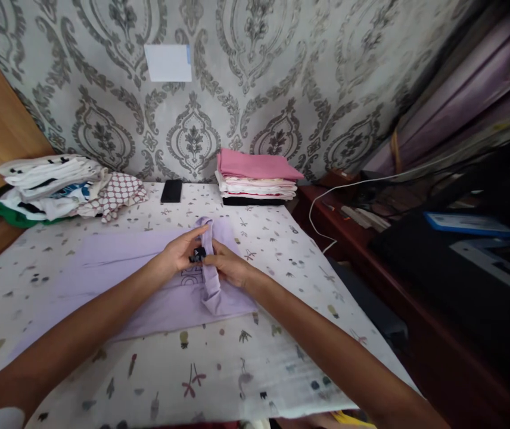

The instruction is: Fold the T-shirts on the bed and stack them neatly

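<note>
A lavender garment (148, 310), possibly a T-shirt, lies spread flat, with a narrow folded strip (211, 280) standing up across its right part. My right hand (232, 266) pinches this strip from the right, thumb and fingers closed on the cloth. From the left, my left hand (180, 250) holds the same strip, its thumb reaching toward the strip's upper end and its other fingers partly hidden. Between the hands shows a small black patch (198, 255); whether it is print or a separate thing I cannot tell. Dark lettering (191, 275) shows on the cloth below it.
A patterned white sheet (282, 345) covers the surface. At the back stand a loose pile of clothes (53, 185), a black phone (171, 191) and a neat stack topped with pink cloth (257, 164). A white cable (348, 186) runs over the red-brown furniture (344, 220) on the right.
</note>
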Demonstrator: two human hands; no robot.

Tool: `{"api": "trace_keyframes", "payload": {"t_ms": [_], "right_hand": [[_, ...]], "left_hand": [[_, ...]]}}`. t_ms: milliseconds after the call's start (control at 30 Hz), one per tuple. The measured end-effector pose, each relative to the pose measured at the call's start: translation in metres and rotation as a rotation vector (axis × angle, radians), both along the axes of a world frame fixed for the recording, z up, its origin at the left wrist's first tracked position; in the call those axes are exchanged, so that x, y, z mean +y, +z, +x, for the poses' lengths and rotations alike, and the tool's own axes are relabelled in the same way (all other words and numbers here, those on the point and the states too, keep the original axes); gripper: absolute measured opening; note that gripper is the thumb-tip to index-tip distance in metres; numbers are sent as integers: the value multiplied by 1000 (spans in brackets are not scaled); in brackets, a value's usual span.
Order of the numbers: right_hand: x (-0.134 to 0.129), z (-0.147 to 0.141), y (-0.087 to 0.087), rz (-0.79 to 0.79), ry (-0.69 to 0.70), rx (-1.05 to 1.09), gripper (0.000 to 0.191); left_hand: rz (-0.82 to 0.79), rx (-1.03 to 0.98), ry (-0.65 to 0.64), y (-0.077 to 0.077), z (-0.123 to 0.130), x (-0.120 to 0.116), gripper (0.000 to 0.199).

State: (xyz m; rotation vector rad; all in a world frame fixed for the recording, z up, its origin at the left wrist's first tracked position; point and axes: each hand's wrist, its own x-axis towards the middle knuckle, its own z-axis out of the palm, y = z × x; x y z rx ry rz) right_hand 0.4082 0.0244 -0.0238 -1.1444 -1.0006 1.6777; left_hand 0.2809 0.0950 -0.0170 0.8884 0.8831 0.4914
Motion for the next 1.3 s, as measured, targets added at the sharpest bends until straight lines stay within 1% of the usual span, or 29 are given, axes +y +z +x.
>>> {"api": "trace_keyframes", "payload": {"t_ms": [100, 233, 267, 333, 400, 467, 500, 533, 600, 667, 700, 733, 800, 833, 867, 900, 933, 1000, 1067, 1133, 1200, 1267, 1300], "right_hand": [[0, -4, 1, 20, 24, -82, 38], [-1, -8, 6, 30, 46, -135, 36], [-1, -9, 9, 19, 62, -154, 39], [-1, -10, 13, -28, 113, -209, 54], [-2, -12, 17, -77, 175, -264, 72], [-4, -13, 18, -85, 226, -282, 83], [-5, -14, 18, -72, 247, -282, 84], [-7, -16, 17, -48, 260, -286, 80], [-13, -20, 15, 54, 245, -357, 61], [-20, -25, 12, 267, 156, -563, 39], [-24, -27, 10, 406, 94, -698, 33], [-28, -30, 8, 552, 39, -835, 32], [-35, -34, 2, 788, -10, -1064, 34], [-38, -37, -2, 854, 2, -1151, 36], [-40, -39, -7, 883, 34, -1223, 40], [-41, -42, -11, 882, 76, -1286, 44], [-42, -44, -16, 861, 113, -1340, 49], [-43, -48, -22, 815, 173, -1415, 55], [-43, -52, -26, 803, 192, -1458, 56], [-44, -55, -27, 816, 179, -1478, 55], [-47, -58, -26, 844, 170, -1460, 53], [-53, -57, -25, 897, 182, -1390, 46], [-57, -54, -24, 927, 174, -1343, 41]], "left_hand": [[-142, -45, 27, -1, -2, -1, 34], [-143, -98, 42, -1, -6, -2, 35], [-130, -95, 45, -2, -8, -1, 36], [-92, -48, 59, -3, -14, 0, 37], [-37, 40, 92, -3, -23, 3, 35], [18, 122, 126, -2, -34, 5, 31], [49, 152, 136, -1, -41, 6, 29], [88, 183, 146, 1, -47, 8, 28], [222, 299, 178, 4, -58, 10, 33], [475, 498, 210, 7, -64, 12, 45], [639, 594, 202, 9, -66, 14, 49], [814, 662, 170, 9, -65, 16, 49], [1141, 689, 42, 9, -58, 20, 45], [1266, 673, -42, 7, -52, 23, 45], [1359, 663, -132, 5, -45, 26, 47], [1418, 674, -226, 1, -37, 29, 50], [1442, 709, -320, -4, -29, 32, 52], [1416, 821, -484, -14, -16, 39, 56], [1370, 909, -579, -24, -7, 45, 59], [1358, 931, -611, -31, -4, 50, 60], [1344, 904, -605, -34, -4, 53, 61], [1282, 828, -565, -33, -7, 56, 61], [1237, 760, -517, -31, -10, 59, 60]]}}
